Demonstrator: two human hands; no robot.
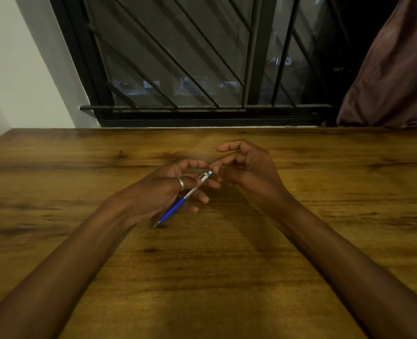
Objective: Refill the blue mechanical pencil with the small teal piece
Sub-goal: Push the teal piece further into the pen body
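My left hand (168, 189), with a ring on one finger, grips the blue mechanical pencil (175, 207) above the wooden table (202, 277). The pencil slants, its metal tip pointing down toward me and its silver upper part and blue cap end (209, 172) pointing up and to the right. My right hand (246, 172) is just right of the cap end, thumb and forefinger pinched close beside it. I cannot tell whether those fingers hold anything. No small teal piece is visible.
A barred black window (190, 69) stands behind the table's far edge. A brown curtain (393, 69) hangs at the back right. A white wall (19, 69) is at the left.
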